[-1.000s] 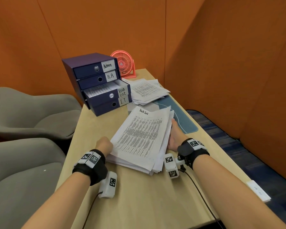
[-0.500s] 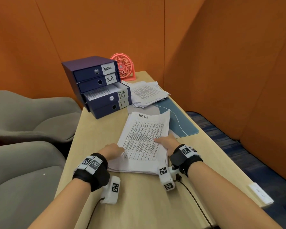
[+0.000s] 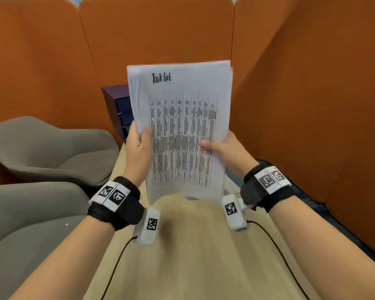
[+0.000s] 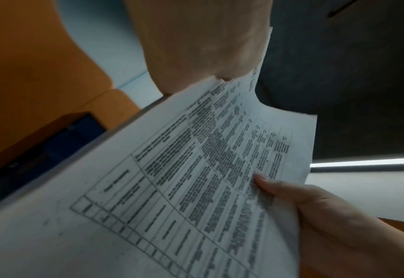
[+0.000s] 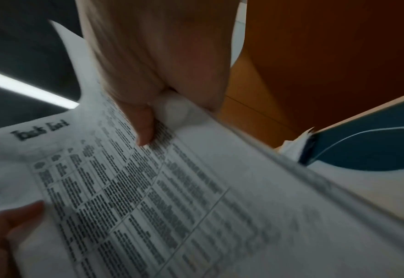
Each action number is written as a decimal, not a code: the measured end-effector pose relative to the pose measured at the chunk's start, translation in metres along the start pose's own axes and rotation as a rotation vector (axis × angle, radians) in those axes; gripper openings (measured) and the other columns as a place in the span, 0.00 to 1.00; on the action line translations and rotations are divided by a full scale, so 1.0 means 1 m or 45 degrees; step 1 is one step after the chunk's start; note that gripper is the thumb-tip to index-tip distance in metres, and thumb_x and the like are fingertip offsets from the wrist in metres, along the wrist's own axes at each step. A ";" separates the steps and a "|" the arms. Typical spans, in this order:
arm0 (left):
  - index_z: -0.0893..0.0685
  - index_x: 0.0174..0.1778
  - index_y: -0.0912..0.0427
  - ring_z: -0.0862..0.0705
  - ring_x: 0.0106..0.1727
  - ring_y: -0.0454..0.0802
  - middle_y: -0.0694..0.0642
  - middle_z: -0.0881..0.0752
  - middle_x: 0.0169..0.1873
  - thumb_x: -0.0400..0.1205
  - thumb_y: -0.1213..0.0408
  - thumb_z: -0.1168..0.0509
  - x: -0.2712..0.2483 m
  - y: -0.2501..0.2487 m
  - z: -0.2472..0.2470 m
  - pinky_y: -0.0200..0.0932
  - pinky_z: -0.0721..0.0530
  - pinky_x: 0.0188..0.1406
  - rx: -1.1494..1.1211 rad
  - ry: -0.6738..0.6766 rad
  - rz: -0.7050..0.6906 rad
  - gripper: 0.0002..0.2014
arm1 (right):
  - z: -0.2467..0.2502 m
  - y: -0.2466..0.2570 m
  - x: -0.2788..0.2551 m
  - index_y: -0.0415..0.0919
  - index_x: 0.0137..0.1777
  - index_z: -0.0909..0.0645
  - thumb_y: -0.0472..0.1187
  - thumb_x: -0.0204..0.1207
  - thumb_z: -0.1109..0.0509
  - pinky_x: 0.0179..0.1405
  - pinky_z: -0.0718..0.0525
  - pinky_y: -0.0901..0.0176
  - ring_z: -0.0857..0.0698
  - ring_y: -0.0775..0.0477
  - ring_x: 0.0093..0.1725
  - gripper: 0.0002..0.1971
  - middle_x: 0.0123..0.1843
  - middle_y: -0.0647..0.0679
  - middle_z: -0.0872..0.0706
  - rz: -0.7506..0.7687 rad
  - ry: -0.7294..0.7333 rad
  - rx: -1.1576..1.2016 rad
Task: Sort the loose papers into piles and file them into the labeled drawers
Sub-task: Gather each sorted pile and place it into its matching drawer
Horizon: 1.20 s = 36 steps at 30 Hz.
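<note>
Both hands hold one stack of papers [image 3: 182,131] upright above the desk [image 3: 195,252], its printed face toward the person and the handwritten heading "Task list" at the top. The left hand [image 3: 138,148] grips the stack's left edge, thumb [image 3: 146,135] on the front sheet and fingers hidden behind. The right hand [image 3: 227,150] grips the right edge the same way, its thumb [image 3: 208,145] lying across the printed table. In the right wrist view the thumb [image 5: 145,129] presses on the top sheet while the paper curls up behind the palm. The stack's bottom edge hangs just over the desk; whether it touches I cannot tell. Behind the stack's left side a strip of the purple drawers [image 3: 119,109] shows, the rest hidden by paper. Two grey chairs [image 3: 43,161] sit left of the desk. Orange panels [image 3: 160,31] close in the booth. A blue mat [image 5: 367,148] lies on the desk's right side.
</note>
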<state>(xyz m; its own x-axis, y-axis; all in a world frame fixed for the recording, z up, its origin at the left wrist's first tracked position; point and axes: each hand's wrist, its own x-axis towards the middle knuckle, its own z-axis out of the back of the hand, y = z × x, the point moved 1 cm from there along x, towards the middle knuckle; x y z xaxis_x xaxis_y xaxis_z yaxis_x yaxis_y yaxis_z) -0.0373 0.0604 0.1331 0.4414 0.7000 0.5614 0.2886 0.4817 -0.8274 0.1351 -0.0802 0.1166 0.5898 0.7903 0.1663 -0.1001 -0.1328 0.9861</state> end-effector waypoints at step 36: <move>0.21 0.43 0.49 0.23 0.47 0.34 0.41 0.20 0.47 0.82 0.64 0.41 0.023 0.040 0.032 0.43 0.27 0.60 -0.143 -0.126 0.484 0.06 | -0.031 -0.042 0.049 0.42 0.65 0.17 0.37 0.76 0.24 0.65 0.15 0.42 0.11 0.44 0.61 0.17 0.62 0.45 0.10 0.001 0.127 -0.007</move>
<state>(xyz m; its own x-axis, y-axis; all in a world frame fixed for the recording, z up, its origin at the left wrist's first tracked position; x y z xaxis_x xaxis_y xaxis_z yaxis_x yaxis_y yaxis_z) -0.0423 0.1129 0.1129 0.4521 0.8671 0.2089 0.2137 0.1221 -0.9692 0.1429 -0.0172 0.0834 0.5068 0.8459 0.1660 -0.1049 -0.1306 0.9859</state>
